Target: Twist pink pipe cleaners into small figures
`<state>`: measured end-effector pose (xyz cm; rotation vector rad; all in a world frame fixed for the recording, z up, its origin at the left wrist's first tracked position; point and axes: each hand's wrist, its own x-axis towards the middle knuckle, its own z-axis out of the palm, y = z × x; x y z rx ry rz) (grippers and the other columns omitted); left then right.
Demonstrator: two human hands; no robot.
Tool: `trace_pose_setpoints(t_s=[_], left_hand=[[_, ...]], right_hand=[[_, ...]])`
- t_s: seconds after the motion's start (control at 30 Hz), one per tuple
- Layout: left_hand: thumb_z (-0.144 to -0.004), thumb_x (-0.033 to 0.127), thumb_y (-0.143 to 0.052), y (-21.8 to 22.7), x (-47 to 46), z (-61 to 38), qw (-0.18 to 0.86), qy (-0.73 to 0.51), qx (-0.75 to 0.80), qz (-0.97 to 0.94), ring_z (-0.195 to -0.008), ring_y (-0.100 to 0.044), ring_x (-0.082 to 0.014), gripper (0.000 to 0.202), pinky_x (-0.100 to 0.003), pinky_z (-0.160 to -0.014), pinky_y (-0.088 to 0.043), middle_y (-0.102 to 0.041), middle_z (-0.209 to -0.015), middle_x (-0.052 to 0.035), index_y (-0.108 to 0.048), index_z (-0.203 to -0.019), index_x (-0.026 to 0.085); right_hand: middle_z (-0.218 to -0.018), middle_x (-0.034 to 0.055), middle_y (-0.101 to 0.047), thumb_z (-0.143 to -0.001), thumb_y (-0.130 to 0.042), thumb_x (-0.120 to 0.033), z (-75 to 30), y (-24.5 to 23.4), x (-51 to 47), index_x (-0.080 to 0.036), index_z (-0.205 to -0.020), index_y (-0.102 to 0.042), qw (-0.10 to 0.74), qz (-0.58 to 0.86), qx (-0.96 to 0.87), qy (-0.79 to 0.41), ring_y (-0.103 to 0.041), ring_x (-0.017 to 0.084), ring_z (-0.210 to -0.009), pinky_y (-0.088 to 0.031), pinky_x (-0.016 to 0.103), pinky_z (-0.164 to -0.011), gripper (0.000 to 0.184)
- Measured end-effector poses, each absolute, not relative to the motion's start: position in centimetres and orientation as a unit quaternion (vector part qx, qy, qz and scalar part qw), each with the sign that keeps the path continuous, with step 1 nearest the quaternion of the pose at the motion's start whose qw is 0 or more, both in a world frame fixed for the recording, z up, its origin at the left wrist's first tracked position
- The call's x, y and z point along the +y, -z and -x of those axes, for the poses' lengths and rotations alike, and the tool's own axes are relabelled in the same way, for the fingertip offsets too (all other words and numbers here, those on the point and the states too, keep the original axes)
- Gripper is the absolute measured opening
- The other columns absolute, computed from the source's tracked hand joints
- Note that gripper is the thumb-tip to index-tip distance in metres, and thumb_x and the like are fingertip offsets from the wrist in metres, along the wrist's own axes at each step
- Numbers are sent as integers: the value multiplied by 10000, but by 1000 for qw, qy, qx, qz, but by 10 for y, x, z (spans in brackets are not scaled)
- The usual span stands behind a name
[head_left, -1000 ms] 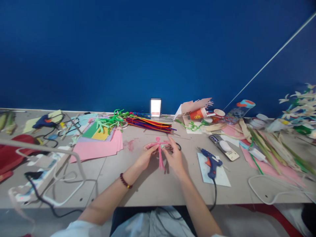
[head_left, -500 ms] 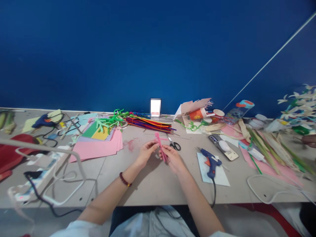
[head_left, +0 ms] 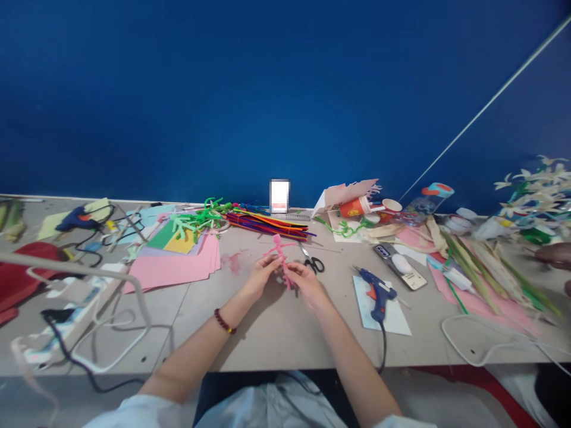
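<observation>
Between my two hands stands a small pink pipe-cleaner figure (head_left: 279, 246), with a round top and thin arms sticking out at both sides. My left hand (head_left: 263, 276) pinches its middle from the left, fingers closed. From the other side my right hand (head_left: 304, 283) grips its lower strands between thumb and fingers. Fingertips partly hide the figure's body. Just beyond my right hand lie scissors (head_left: 316, 263) with black handles. A bundle of coloured pipe cleaners (head_left: 267, 226) rests farther back.
To the right a blue glue gun (head_left: 379, 292) lies on pale paper, near a phone (head_left: 401, 267). Pink paper sheets (head_left: 173, 268) and green pipe-cleaner pieces (head_left: 196, 220) are at left. A power strip (head_left: 84, 315) with cables sits front left. Another person's hand (head_left: 555, 255) shows far right.
The pink figure has turned in my hands, so its round top and outstretched arms now show above my fingers. Another person's hand reaches farther in at the right edge.
</observation>
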<state>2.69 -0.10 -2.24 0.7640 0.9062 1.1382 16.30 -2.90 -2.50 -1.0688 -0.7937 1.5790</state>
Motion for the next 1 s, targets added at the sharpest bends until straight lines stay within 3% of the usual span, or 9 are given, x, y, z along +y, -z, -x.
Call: trace_pose_setpoints(t_s=[0.17,0.43,0.67,0.83,1.0], left_hand=[[-609,316,-778,26,4,-24,677,-520,395,-342,-583,-553,-88,275,-195,-561,-421,-659,-691,-33,-722,-805,131],[-615,318,-777,20,0,-24,685,-486,391,-376,-580,-560,-92,299,-213,-589,-443,-679,-723,-45,-722,-850,143],[-599,284,-775,13,-3,-26,644,-478,428,-417,-570,-557,-102,263,-216,-570,-425,-698,-730,-57,-735,-817,143],[-609,295,-763,13,-1,-25,631,-475,446,-420,-573,-551,-99,279,-210,-552,-409,-710,-758,-66,-741,-843,145],[-580,280,-781,11,-2,-24,630,-478,454,-410,-566,-543,-95,268,-207,-541,-407,-708,-764,-49,-742,-819,164]], right_hand=[[-636,11,-666,-599,-744,-473,-165,28,-25,-174,-832,-703,510,443,-316,-666,-573,108,-519,-418,209,-477,381],[-627,-6,-666,-551,-802,-339,-166,26,-25,-174,-771,-687,509,436,-350,-655,-534,89,-472,-407,213,-467,298],[-537,-26,-614,-561,-785,-396,-166,29,-23,-164,-766,-670,502,458,-313,-663,-472,77,-393,-250,190,-371,331],[-630,12,-670,-596,-752,-440,-168,28,-24,-162,-775,-709,501,436,-305,-683,-534,95,-486,-362,206,-457,333],[-686,16,-696,-574,-784,-351,-169,28,-24,-176,-811,-730,491,430,-322,-686,-554,93,-524,-431,223,-541,300]])
